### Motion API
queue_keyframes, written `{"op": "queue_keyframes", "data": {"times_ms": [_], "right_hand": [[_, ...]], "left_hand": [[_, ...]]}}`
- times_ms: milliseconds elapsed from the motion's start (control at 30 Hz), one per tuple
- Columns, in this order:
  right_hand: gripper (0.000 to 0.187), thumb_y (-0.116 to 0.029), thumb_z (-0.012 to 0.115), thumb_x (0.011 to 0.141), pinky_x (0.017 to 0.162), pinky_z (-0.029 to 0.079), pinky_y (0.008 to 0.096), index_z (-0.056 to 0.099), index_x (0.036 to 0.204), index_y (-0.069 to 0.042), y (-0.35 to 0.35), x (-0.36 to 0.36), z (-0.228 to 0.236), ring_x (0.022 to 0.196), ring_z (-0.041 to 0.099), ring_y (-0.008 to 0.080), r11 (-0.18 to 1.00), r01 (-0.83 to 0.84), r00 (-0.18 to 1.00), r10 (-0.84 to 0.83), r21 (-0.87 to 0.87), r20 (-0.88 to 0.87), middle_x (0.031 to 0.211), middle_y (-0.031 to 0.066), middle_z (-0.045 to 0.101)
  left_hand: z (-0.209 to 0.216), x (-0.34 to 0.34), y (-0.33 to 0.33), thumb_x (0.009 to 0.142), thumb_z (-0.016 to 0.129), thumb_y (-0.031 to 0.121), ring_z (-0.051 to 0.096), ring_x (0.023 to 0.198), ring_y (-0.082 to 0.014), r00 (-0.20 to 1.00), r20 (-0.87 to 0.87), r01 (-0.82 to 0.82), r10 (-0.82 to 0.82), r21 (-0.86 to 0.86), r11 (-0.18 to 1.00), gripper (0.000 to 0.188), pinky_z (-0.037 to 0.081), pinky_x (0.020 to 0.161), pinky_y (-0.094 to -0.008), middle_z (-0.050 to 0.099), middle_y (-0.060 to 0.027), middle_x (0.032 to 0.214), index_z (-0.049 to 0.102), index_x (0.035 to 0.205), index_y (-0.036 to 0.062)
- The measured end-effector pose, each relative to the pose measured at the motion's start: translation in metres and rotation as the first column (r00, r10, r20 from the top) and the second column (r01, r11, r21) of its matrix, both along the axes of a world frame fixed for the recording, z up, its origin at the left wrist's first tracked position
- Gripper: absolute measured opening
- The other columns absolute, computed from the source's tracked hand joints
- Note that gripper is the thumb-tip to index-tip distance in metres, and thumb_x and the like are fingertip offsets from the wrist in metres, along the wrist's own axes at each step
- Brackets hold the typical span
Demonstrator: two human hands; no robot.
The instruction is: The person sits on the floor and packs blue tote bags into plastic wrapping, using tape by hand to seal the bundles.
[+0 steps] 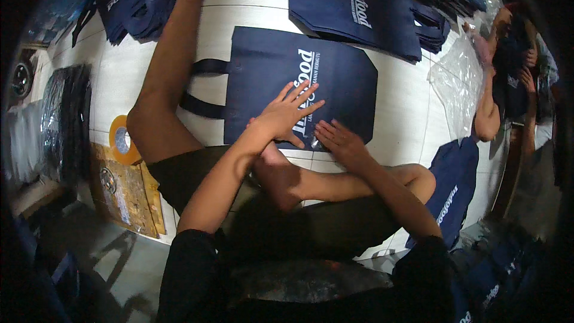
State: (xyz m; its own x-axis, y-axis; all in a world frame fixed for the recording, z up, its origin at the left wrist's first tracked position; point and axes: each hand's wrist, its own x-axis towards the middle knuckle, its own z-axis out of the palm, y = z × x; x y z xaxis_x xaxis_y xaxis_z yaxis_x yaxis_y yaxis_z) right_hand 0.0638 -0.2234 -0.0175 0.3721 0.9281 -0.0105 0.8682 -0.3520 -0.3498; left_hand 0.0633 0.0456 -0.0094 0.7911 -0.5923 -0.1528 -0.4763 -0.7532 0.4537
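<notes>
A dark navy tote bag (341,78) with white lettering lies flat on the white tiled floor (406,113) in front of me, its two handles (200,87) pointing left. My left hand (287,113) rests palm down on the bag's near half, fingers spread. My right hand (341,143) presses flat on the bag's near edge just to the right, fingers together and extended. Neither hand grips anything. I sit on the floor with one leg (167,66) stretched out to the left of the bag.
Stacks of navy bags lie at the far side (353,6), far left (137,0) and beside my right knee (454,191). A tape roll (122,140) and cardboard (125,191) lie left. Another person (508,66) sits at right near clear plastic bags (460,78).
</notes>
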Motion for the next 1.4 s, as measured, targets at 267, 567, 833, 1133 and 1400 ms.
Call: {"op": "queue_keyframes", "data": {"times_ms": [267,567,833,1133,1400], "right_hand": [[0.048,-0.011,0.057,0.088,0.120,0.033,0.0467,0.057,0.136,-0.009,-0.002,0.007,-0.007,0.140,0.047,0.0223,0.953,0.251,0.953,-0.213,0.169,-0.215,0.148,0.0081,0.053],[0.048,-0.004,0.057,0.086,0.119,0.032,0.0493,0.059,0.134,-0.009,0.006,-0.003,-0.001,0.139,0.049,0.0234,1.000,0.027,0.992,-0.026,-0.011,0.127,0.145,0.0107,0.055],[0.049,-0.003,0.055,0.086,0.119,0.030,0.0511,0.059,0.135,-0.009,0.006,-0.005,0.003,0.139,0.048,0.0225,0.989,0.115,0.980,-0.128,0.094,0.152,0.141,0.0122,0.058],[0.049,-0.011,0.058,0.088,0.121,0.028,0.0519,0.057,0.136,-0.009,0.000,0.011,0.003,0.144,0.041,0.0224,0.961,0.171,0.982,-0.185,0.218,0.045,0.147,0.0092,0.053],[0.053,-0.005,0.055,0.088,0.121,0.026,0.0517,0.053,0.141,-0.010,0.000,0.001,-0.010,0.146,0.038,0.0210,0.999,0.035,0.992,-0.032,-0.022,0.119,0.151,0.0095,0.048]], "left_hand": [[0.001,0.000,0.001,0.059,0.087,0.055,0.010,0.155,-0.0375,1.000,-0.016,-0.003,0.003,0.005,1.000,0.120,0.011,0.124,-0.0546,0.010,-0.0172,0.168,0.029,0.159,0.0219],[-0.001,-0.001,0.000,0.060,0.087,0.056,0.008,0.155,-0.0370,1.000,-0.023,0.000,0.001,0.007,1.000,0.122,0.011,0.123,-0.0559,0.009,-0.0171,0.168,0.026,0.160,0.0210],[0.000,-0.001,0.000,0.060,0.087,0.055,0.007,0.155,-0.0365,1.000,-0.020,-0.002,0.002,0.006,1.000,0.122,0.011,0.124,-0.0548,0.007,-0.0164,0.168,0.026,0.160,0.0210],[-0.002,-0.001,0.001,0.059,0.086,0.058,0.009,0.155,-0.0374,1.000,0.011,0.001,-0.001,-0.020,1.000,0.123,0.011,0.123,-0.0552,0.009,-0.0172,0.168,0.027,0.160,0.0218],[-0.002,-0.001,0.002,0.060,0.086,0.057,0.009,0.155,-0.0377,1.000,0.001,0.000,0.000,0.011,1.000,0.122,0.012,0.123,-0.0556,0.010,-0.0176,0.168,0.027,0.160,0.0214]]}}
